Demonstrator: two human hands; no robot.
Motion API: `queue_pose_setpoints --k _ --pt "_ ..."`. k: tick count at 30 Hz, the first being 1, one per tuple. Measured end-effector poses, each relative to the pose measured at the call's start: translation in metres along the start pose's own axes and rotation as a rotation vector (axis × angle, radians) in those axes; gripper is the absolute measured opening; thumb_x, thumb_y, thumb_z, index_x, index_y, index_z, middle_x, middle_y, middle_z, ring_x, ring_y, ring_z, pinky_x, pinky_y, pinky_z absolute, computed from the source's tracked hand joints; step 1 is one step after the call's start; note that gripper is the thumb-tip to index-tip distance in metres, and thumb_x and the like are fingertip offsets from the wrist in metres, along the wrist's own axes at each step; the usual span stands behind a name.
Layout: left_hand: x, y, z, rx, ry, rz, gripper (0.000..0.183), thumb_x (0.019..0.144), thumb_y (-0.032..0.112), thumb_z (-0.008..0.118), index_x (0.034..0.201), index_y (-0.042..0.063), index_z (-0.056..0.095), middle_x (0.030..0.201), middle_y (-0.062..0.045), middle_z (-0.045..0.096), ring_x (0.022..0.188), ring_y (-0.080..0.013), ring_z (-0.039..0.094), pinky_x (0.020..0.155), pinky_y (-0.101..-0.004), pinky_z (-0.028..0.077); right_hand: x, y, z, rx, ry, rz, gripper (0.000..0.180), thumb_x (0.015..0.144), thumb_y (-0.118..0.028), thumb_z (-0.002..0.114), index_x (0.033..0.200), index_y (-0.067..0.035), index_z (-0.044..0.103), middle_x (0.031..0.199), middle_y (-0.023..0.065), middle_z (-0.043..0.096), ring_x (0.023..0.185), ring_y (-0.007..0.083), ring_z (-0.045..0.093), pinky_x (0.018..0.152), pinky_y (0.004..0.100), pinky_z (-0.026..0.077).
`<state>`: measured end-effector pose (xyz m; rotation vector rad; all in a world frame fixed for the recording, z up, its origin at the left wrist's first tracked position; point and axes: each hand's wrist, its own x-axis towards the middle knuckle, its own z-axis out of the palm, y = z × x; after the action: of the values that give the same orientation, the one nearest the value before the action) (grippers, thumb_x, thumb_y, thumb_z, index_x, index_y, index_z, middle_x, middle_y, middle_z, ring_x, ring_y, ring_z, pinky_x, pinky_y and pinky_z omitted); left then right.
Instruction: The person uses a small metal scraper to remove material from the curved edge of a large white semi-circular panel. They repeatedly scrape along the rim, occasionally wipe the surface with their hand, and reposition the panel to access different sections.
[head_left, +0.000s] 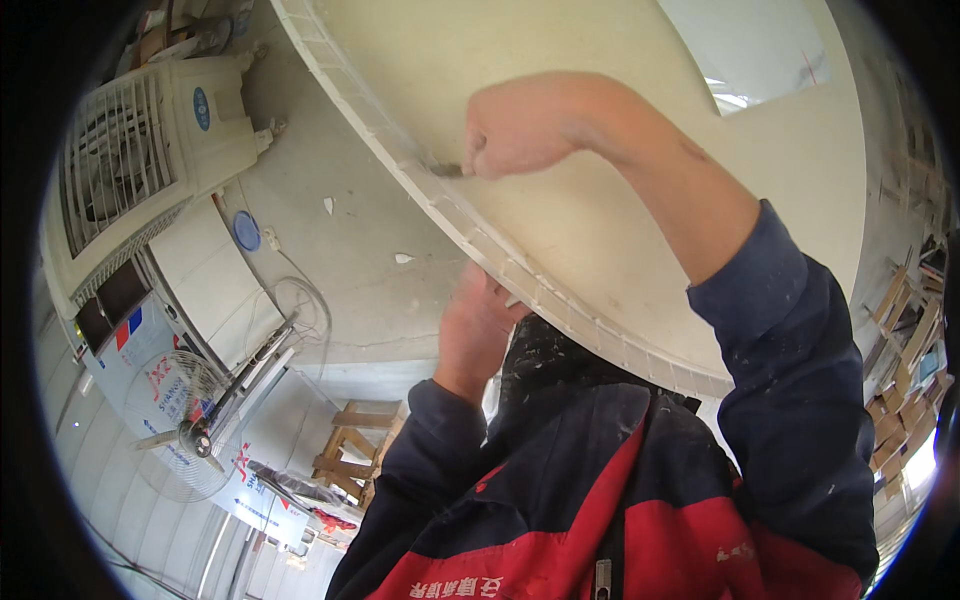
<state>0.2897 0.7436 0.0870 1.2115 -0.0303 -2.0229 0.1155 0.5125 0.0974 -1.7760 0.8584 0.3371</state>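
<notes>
A large cream-coloured panel (600, 232) with a curved edge spans the upper middle. Along that edge runs a pale ribbed rim strip (442, 206) with small cross pieces at intervals. My right hand (517, 127) is closed in a fist over the panel, gripping a small dark-ended tool (448, 171) whose tip meets the inner side of the strip; its exact kind is unclear. My left hand (480, 322) is at the outer side of the rim, partly under it and blurred, with a small white piece (512, 301) by its fingers. Whether it grips the rim is hidden.
A glossy light sheet (750, 52) lies on the panel. To the left stand an air cooler (135, 157) and a pedestal fan (195, 439) with cables near it. White scraps (404, 258) dot the floor. Wooden frames (356, 450) stand lower left; wood pieces (907, 375) are stacked right.
</notes>
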Motion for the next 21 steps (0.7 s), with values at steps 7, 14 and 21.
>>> queue_pose_setpoints --k 7,14,21 --pt "0.002 -0.004 -0.014 -0.037 -0.058 0.078 0.053 0.108 0.039 0.04 0.149 0.006 0.043 0.148 -0.014 0.054 0.138 -0.0359 0.051 0.109 -0.0556 0.044 -0.062 0.015 0.07 0.041 -0.011 -0.016 0.038 0.082 -0.019 0.06 0.112 -0.008 0.079 0.104 0.0162 0.077 0.09 0.0342 0.073 0.08 0.0424 0.056" --pt "0.007 0.006 0.001 0.055 0.006 0.047 0.064 0.106 0.049 0.046 0.151 0.003 0.044 0.15 -0.013 0.055 0.137 -0.0337 0.053 0.107 -0.0549 0.044 -0.123 0.031 0.119 0.008 -0.046 0.063 0.036 0.081 -0.018 0.061 0.11 -0.01 0.08 0.101 0.0158 0.077 0.09 0.0356 0.072 0.08 0.045 0.056" --pt "0.004 0.003 0.013 0.089 0.09 0.068 0.066 0.106 0.049 0.046 0.154 0.004 0.041 0.154 -0.013 0.052 0.14 -0.0334 0.049 0.112 -0.0553 0.039 -0.206 0.053 0.165 0.125 0.023 0.11 0.036 0.079 -0.016 0.062 0.109 -0.013 0.081 0.09 0.0166 0.074 0.085 0.0375 0.068 0.078 0.0458 0.054"
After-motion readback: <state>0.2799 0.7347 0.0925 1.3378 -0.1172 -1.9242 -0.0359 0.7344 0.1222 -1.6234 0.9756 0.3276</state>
